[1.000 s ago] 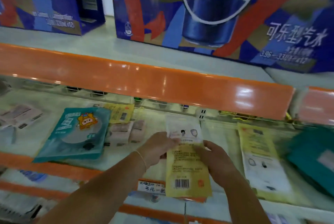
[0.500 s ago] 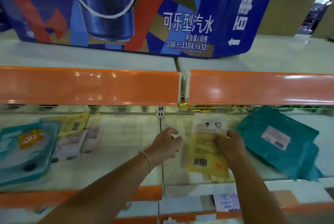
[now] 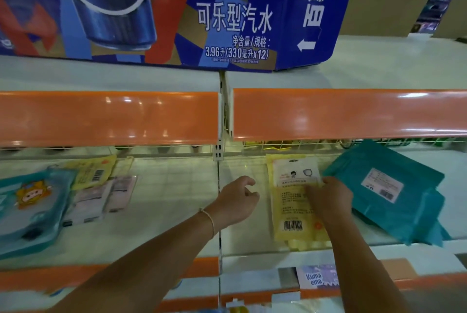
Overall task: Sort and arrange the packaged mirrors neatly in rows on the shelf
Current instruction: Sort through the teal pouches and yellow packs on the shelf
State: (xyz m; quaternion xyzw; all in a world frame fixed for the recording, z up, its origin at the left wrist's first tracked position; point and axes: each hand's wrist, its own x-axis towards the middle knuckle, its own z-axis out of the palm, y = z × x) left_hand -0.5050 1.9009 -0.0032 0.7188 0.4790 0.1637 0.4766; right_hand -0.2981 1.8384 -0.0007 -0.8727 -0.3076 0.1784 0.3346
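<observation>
Right hand (image 3: 329, 201) fingers pressing flat on yellow packet stack (image 3: 294, 201) on shelf (image 3: 164, 186), teal packets (image 3: 394, 193) just right, left hand (image 3: 236, 202) loosely curled, empty, just left

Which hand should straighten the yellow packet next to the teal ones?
Probably the right hand: it already rests on the yellow packet, right beside the teal packets. The left hand hovers apart, loosely curled, holding nothing.

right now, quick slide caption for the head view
Right hand presses a yellow packet flat on the shelf beside teal packets; left hand hovers empty.
</observation>
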